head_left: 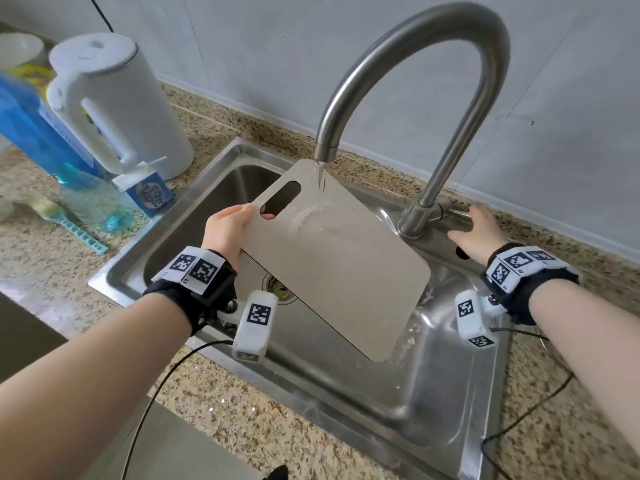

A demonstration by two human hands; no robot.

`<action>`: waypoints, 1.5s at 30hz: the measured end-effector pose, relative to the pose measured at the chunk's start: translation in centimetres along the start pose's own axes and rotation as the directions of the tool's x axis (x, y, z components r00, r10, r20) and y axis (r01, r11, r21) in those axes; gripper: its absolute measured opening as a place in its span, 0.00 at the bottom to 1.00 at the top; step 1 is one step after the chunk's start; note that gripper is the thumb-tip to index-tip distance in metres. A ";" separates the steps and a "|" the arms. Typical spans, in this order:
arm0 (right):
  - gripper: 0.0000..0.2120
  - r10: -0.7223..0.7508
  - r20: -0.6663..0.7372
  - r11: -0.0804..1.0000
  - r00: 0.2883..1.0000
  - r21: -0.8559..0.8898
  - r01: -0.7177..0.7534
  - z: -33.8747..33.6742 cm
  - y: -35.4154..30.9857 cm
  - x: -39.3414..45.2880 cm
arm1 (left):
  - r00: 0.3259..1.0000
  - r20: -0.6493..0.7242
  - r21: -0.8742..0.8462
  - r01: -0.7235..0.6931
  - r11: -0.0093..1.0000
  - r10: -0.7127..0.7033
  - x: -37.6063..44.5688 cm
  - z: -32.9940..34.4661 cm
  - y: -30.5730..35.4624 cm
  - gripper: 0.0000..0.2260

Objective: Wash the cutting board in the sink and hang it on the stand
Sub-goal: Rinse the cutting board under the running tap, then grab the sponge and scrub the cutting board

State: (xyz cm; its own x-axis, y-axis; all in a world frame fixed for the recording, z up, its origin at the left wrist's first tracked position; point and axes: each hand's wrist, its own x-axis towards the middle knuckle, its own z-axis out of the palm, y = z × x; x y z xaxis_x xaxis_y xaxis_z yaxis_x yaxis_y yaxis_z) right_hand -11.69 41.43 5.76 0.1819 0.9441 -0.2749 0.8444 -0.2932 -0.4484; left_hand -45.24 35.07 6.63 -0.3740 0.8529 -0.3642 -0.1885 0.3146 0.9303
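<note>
The steel sink (166,251) held the cutting board (339,268), tilted under the faucet (408,98) stream. The left hand (225,233) gripped its handle end; the right hand (476,233) lay open beside the faucet lever (457,213).

Both forearms are bare, no sleeves. The left hand (227,230) and right hand (476,233) each wear a black wrist wrap carrying white blocks printed with black square markers, with a thin black cable trailing from each wrist
</note>
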 end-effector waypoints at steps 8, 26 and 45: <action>0.24 0.023 -0.106 0.999 0.994 0.047 -0.018 -0.1 -0.3 -0.2 | 1.000 0.007 -0.010 0.014 1.000 -0.014 0.2 0.1 -0.2 0.10; 0.29 -0.135 -0.024 0.990 0.991 -0.051 0.133 0.2 -0.4 -7.5 | 0.984 0.180 0.026 -0.015 1.000 0.010 0.1 1.4 0.1 0.11; 0.27 0.004 0.070 0.991 0.998 -0.137 0.006 -1.6 4.6 -16.1 | 0.975 0.218 0.165 0.013 0.986 -0.050 -2.8 5.9 -0.8 0.14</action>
State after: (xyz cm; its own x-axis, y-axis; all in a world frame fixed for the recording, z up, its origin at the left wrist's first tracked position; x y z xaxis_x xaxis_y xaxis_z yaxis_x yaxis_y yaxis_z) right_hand -9.96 25.08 9.49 0.1490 0.9302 -0.3355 0.9064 -0.2641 -0.3296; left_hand -38.71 34.87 7.14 -0.1568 0.9065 -0.3919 -0.0408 0.3905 0.9197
